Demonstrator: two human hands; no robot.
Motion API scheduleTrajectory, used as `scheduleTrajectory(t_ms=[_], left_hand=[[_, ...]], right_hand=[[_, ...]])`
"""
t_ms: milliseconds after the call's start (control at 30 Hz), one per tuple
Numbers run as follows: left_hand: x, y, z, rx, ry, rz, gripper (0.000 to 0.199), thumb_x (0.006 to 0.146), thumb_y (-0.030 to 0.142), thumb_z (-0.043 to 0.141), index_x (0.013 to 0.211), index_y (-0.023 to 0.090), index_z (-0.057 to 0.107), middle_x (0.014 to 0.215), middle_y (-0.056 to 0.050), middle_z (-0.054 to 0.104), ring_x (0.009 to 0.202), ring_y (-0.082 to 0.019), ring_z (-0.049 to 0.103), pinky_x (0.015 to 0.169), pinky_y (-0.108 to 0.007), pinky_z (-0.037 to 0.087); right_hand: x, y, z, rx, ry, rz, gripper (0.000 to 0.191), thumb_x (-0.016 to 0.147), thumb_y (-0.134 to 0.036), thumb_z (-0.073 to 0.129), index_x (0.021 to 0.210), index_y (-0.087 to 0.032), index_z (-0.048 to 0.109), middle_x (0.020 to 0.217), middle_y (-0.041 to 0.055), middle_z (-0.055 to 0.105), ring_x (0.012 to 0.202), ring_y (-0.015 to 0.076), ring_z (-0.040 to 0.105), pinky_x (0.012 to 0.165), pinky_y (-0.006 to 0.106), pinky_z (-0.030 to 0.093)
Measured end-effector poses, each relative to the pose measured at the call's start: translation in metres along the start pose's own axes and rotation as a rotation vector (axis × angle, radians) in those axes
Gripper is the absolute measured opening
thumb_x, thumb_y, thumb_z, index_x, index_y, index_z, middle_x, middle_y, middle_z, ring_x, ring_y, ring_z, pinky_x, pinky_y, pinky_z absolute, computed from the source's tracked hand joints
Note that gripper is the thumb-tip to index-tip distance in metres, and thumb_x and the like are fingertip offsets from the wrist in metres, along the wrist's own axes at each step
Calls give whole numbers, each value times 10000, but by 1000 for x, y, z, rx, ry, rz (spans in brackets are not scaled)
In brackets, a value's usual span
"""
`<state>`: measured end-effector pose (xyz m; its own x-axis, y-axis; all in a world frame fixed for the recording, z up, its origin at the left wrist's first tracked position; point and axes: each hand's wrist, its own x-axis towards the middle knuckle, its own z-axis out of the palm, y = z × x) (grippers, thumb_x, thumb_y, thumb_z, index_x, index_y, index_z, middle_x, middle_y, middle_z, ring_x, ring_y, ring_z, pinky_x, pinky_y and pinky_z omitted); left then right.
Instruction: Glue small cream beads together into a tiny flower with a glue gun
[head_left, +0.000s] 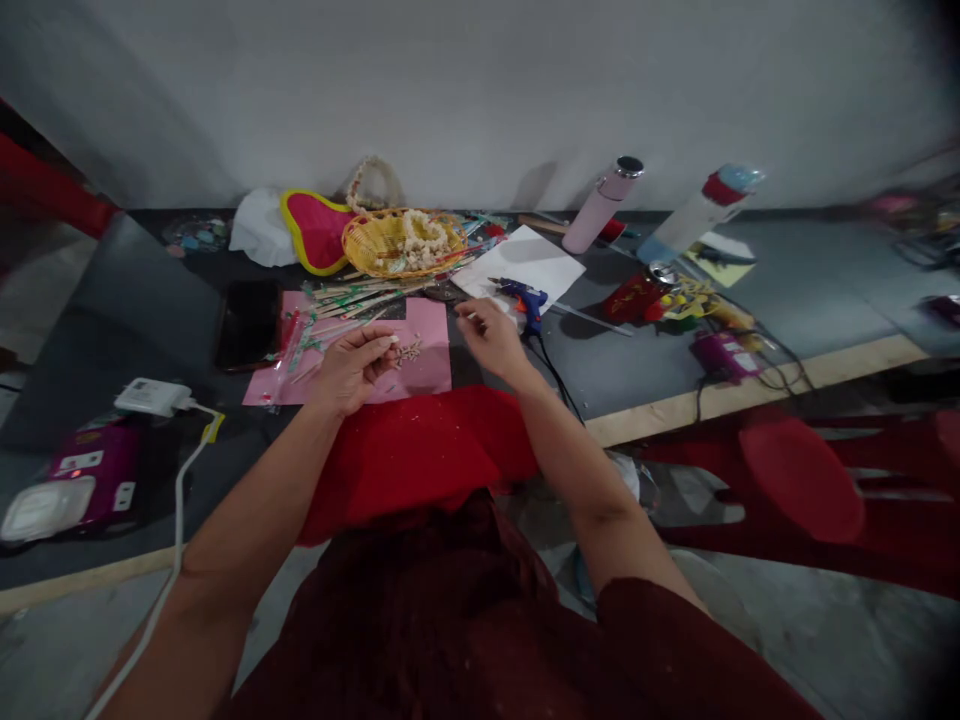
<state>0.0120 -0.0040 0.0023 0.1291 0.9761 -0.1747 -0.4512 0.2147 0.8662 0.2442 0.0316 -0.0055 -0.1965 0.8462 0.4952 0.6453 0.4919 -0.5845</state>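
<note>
My left hand is over the pink sheet, thumb and fingers pinched on a small whitish piece too small to name. Just beside those fingertips, a little heap of pale bits lies on the sheet. To the right, my right hand has its fingers curled together at the edge of a white sheet; whatever they may hold is hidden. Close by that hand, a blue glue gun rests on its side, nozzle pointing left. Behind the pink sheet lie several thin sticks with green parts.
At the back stand a yellow basket with beaded strands, a pink flask and a clear bottle. A red can is right of the glue gun. A phone and a purple power strip with a white cable lie left.
</note>
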Motion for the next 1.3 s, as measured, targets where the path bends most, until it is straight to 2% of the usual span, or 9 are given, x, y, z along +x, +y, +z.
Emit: scheduleTrajectory(t_ms=[233,467,600,700,833,933,1033,1167,1300], left_hand=[[0,1,-4,-45,4,11,243,590,209,774,810,166,681,751,7,675,580,-39,591,587,-160,491],[0,2,-6,-50,0,34,280,577,220,789,834,160,694,749,-5,681,565,-53,596,571,-181,497],[-1,3,-6,-74,9,41,251,585,202,785,815,160,695,737,0,680,569,-52,601,571,-175,493],[-1,6,-5,-91,26,29,240,584,193,784,803,161,691,726,2,677,563,-53,594,561,-176,489],[-2,9,-3,-104,28,20,223,596,186,773,799,154,684,714,0,667,552,-51,578,529,-164,480],[-2,10,-2,-112,53,3,211,608,174,763,798,144,675,714,-5,664,550,-52,573,519,-156,485],[-2,11,-4,-129,56,-13,210,625,154,746,816,129,665,740,-19,670,548,-51,577,523,-160,494],[1,9,-7,-141,41,-10,184,650,136,728,819,111,661,725,-26,664,538,-50,580,519,-157,496],[5,7,-7,-154,24,-10,157,665,123,717,815,113,672,715,-22,663,535,-49,582,512,-151,500]], right_hand=[[-1,56,-70,-555,0,417,352,816,-337,518,1072,-104,580,1022,167,629,991,266,556,861,382,427],[11,78,-70,-634,-206,742,443,806,-524,467,854,-129,661,903,157,679,882,246,618,738,326,445],[17,79,-71,-580,-140,803,372,743,-478,536,696,-130,661,775,132,664,812,235,612,687,311,443],[16,73,-77,-375,47,812,353,719,-464,558,609,-134,618,602,66,581,652,179,567,580,277,420],[14,48,-78,295,279,777,294,722,-445,576,716,-152,578,613,1,530,485,80,457,430,212,375],[9,18,-62,866,127,727,303,727,-460,588,806,-170,549,664,-13,525,501,60,454,427,187,398],[-4,-13,-33,1159,-72,686,271,694,-394,647,818,-186,525,661,-32,509,533,60,457,456,185,409],[-22,-37,-4,1204,-194,599,232,719,-314,649,887,-203,532,792,-1,604,620,83,508,502,209,415],[-27,-41,0,1187,-271,503,217,777,-336,619,938,-219,531,885,16,633,590,72,476,537,233,413]])
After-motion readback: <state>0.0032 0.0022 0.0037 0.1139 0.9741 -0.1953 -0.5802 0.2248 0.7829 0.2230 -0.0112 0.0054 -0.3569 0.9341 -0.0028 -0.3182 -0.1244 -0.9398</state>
